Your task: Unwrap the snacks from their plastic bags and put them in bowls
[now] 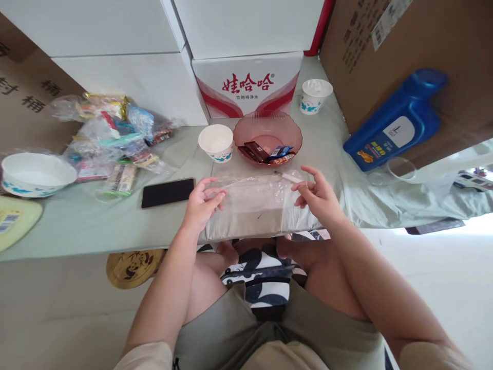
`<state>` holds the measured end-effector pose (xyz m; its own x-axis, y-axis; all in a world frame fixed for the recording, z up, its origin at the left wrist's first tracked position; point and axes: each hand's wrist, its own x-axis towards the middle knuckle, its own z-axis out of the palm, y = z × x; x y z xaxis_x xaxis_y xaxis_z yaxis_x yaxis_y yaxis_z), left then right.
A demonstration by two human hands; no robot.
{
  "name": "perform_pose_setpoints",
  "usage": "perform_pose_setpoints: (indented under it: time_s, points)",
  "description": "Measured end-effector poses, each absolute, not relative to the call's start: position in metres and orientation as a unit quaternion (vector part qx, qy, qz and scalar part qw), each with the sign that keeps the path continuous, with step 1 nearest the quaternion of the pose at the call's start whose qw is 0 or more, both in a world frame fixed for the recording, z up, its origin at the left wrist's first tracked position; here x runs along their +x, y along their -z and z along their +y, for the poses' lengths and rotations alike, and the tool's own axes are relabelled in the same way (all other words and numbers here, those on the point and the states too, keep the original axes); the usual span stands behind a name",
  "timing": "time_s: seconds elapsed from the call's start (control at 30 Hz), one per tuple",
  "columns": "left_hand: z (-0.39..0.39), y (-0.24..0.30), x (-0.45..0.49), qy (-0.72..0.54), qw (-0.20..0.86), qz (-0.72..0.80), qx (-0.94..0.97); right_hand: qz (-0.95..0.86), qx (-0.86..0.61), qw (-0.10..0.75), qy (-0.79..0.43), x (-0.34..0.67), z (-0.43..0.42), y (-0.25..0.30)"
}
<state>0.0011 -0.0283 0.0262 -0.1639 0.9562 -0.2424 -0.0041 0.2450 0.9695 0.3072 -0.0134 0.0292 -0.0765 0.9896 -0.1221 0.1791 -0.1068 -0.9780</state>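
Note:
A clear plastic bag (pixel 254 198) lies flat on the near edge of the pale green table (pixel 77 221). My left hand (pixel 202 200) rests on the bag's left end, fingers curled and pinching the film. My right hand (pixel 318 198) is at the bag's right end, thumb and fingers pinched on the plastic with the index finger raised. Just beyond the bag stands a pink glass bowl (pixel 269 123) holding a few wrapped snack bars (pixel 265 152). A white paper cup (pixel 216 142) stands to the left of the bowl.
A black phone (pixel 167 192) lies left of my left hand. Further left are a pile of snack packets (pixel 111 136) and a white bowl (pixel 34 174). A second cup (pixel 315 95), a printed white box (pixel 248 85) and a blue bottle (pixel 396 123) stand behind and to the right.

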Motion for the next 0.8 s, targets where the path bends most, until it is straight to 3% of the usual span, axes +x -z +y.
perform_pose_setpoints:
  time_s: [0.4, 0.67, 0.8]
  points:
    - [-0.014, -0.011, 0.009, -0.447, 0.438, 0.645, 0.438, -0.706, -0.605, 0.214, -0.298, 0.328, -0.006, -0.019]
    - [-0.02, -0.002, -0.003, -0.258, 0.224, 0.708, 0.618, -0.744, -0.636, 0.032, -0.2, 0.319, -0.011, -0.025]
    - [-0.018, -0.005, 0.004, -0.237, 0.156, 0.698, 0.658, -0.755, -0.631, -0.032, -0.173, 0.312, -0.022, -0.035]
